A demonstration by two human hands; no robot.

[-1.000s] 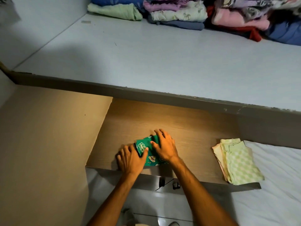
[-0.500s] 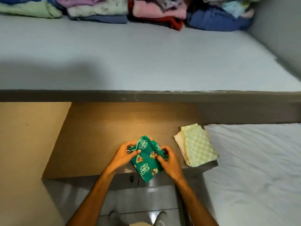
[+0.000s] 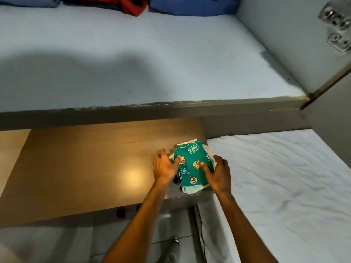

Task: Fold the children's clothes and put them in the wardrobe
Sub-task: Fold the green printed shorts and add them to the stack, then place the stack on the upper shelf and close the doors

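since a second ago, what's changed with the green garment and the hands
The folded green garment went from the middle of the wooden desk rightward onto the pale checked pile, which it now covers. The left hand and right hand have let go and sit open at its sides. The pile stayed at the desk's right edge.
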